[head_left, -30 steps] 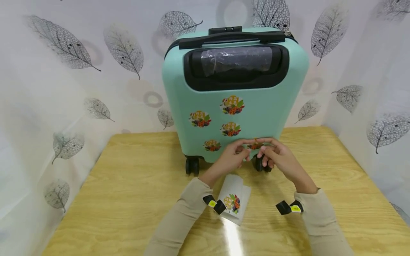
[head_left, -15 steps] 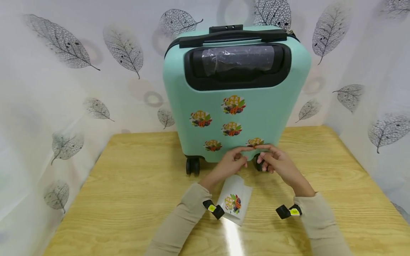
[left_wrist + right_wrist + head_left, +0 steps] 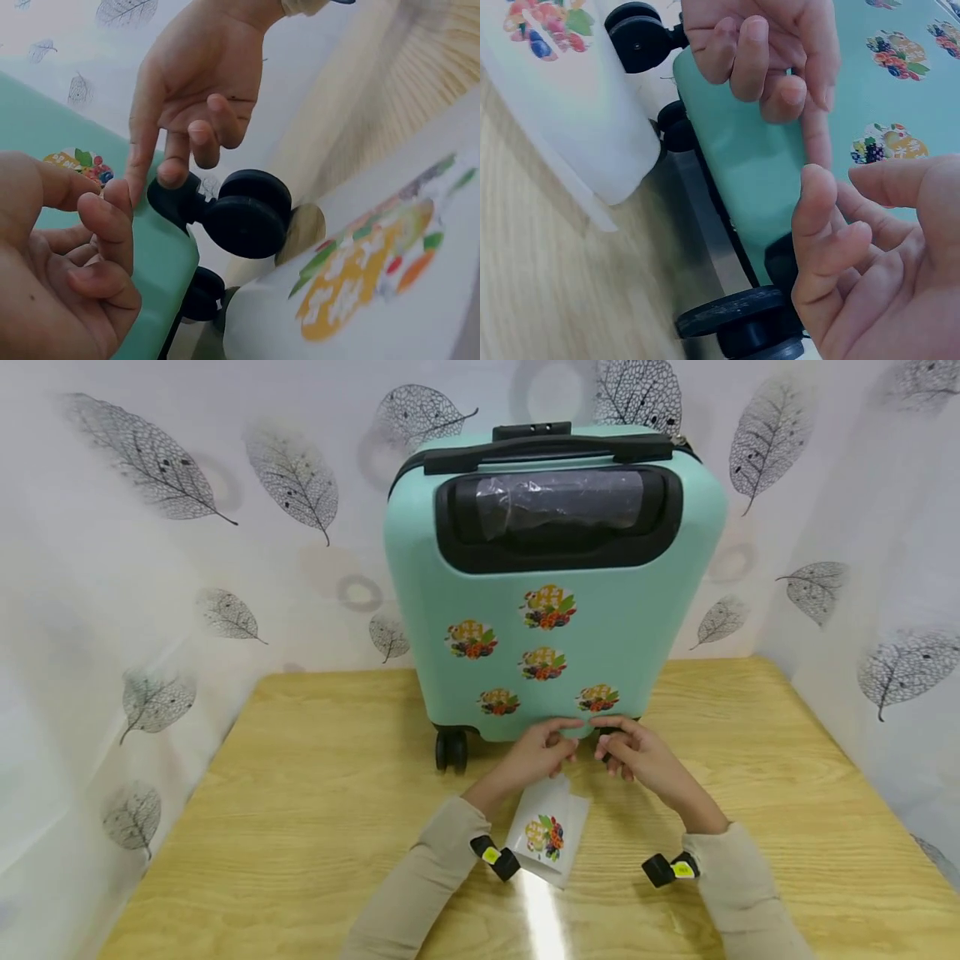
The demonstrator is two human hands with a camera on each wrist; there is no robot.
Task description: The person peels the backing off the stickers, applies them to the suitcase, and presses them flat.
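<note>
A mint-green suitcase (image 3: 630,627) stands upright at the back of the table, several round fruit stickers on its front. Just below the lower right sticker (image 3: 597,697) are both hands, index fingers stretched toward each other at the suitcase's lower edge. My left hand (image 3: 534,753) holds nothing, its other fingers loosely bent. Opposite it, my right hand (image 3: 647,762) also holds nothing; in the right wrist view its thumb and index finger (image 3: 817,191) are apart. Below the left hand a curled white sticker sheet (image 3: 557,797) lies on the table, bearing one fruit sticker (image 3: 545,837).
A black caster wheel (image 3: 452,749) shows under the suitcase's left side; the right one is mostly behind the right hand. The wooden table (image 3: 300,827) ends against a leaf-patterned backdrop (image 3: 315,602) behind and at both sides.
Both hands have slid down off the lower right sticker to the suitcase's bottom edge, uncovering the sticker. Their index fingertips have drawn slightly back. The suitcase and sheet stay in place.
</note>
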